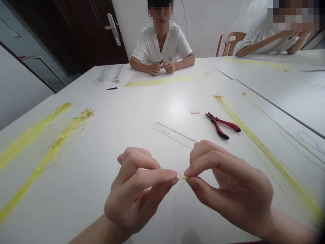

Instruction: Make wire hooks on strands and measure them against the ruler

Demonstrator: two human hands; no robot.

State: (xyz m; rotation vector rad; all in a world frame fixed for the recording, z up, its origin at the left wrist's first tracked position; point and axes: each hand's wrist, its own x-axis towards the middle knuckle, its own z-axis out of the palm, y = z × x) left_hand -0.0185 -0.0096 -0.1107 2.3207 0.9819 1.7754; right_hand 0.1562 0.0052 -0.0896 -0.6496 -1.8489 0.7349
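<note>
Clock positions are read from the short thin piece [180, 178], with 12 o'clock pointing away from the wearer; the piece is suspended above the white table [132, 118], spanning the narrow gap between the two hands. Left hand [135, 189], at 9 o'clock: thumb and index finger pinched on one end of the piece; right hand [231, 189], at 3 o'clock: thumb and index finger pinched on the other, yellow end; the hands are apart, fingertips near each other. A fine thread [174, 206] hangs from beside the right fingertips toward 6 o'clock. A clear ruler [174, 134] lies at 12 o'clock, its near end overlapped in view by the right hand; pliers [220, 126] with red-and-black handles lie at 1 o'clock, jaws pointing away; a yellow thread bundle [256, 139] extends at 2 o'clock; two further yellow bundles [62, 137] lie at 10 o'clock; a seated co-worker [162, 47] occupies 12 o'clock, across the table.
</note>
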